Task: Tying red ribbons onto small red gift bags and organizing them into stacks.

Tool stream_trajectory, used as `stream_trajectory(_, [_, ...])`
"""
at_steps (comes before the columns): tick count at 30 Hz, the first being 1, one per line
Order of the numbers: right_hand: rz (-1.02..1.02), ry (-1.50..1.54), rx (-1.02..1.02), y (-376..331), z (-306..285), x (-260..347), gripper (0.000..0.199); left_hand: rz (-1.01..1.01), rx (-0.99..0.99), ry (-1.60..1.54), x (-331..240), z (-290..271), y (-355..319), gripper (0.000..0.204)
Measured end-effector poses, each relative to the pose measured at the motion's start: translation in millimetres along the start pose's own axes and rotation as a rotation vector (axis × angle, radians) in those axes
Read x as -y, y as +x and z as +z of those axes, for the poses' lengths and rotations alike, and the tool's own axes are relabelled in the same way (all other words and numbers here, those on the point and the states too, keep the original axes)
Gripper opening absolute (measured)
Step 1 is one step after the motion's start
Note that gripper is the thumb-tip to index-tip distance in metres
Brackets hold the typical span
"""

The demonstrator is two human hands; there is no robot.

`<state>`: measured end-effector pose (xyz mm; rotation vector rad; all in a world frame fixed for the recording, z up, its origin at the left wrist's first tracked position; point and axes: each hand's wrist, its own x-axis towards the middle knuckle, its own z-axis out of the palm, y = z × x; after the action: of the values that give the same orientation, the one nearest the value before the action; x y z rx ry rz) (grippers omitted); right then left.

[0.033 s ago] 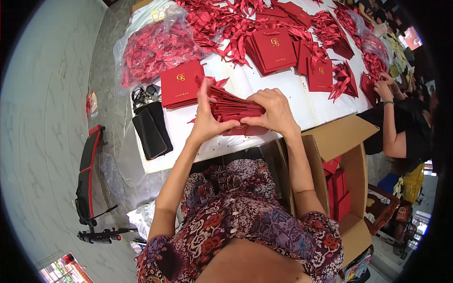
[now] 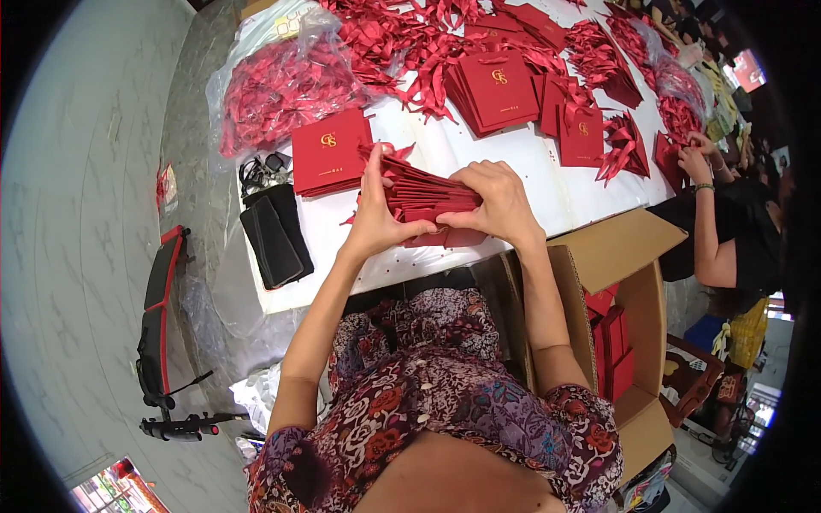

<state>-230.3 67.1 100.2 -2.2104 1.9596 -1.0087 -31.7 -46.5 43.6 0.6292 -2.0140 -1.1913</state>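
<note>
A stack of flat red paper gift bags (image 2: pixel 428 193) is gripped between my two hands at the table's near edge, the bag edges fanned toward me. My left hand (image 2: pixel 376 218) wraps the left side, fingers up and thumb along the near edge. On the right side, my right hand (image 2: pixel 498 203) curls its fingers over the top, its thumb beside the left thumb. Red ribbon ends stick out at the stack's left. Just beyond my left hand lies a neat pile of red gift bags (image 2: pixel 332 150) with gold print.
More bags (image 2: pixel 500 90) and loose red ribbons (image 2: pixel 368 43) cover the table's far side. A plastic sack of ribbons (image 2: pixel 286 94) and a black phone case (image 2: pixel 275 239) lie left. An open cardboard box (image 2: pixel 637 252) holding red bags stands right, near a co-worker's arm (image 2: pixel 714 218).
</note>
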Motion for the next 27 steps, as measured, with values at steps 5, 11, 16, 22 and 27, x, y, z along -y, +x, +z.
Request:
stream_trajectory(5, [0.099, -0.077, -0.027, -5.5, -10.2, 5.8, 0.067, -0.018, 0.056, 0.269, -3.3, -2.9, 5.9, 0.109])
stream_trajectory(11, [0.374, 0.064, -0.394, -50.2, 5.4, -7.1, 0.064, 0.029, 0.081, 0.294, 7.2, -2.3, 4.0, 0.084])
stream_trajectory(16, [0.747, 0.928, -0.671, -77.5, 53.9, -27.0, 0.053, -0.14, 0.168, -0.055, 14.2, 2.9, 0.7, 0.089])
stream_trajectory(22, [0.613, 0.815, -0.646, -75.3, 85.4, -33.4, 0.078, -0.028, 0.127, -0.118, 4.1, 16.4, -6.8, 0.098])
stream_trajectory(27, [0.576, 0.511, -0.565, -86.6, 81.0, -29.3, 0.079, -0.065, 0.133, -0.076, 9.1, 8.8, -6.9, 0.1])
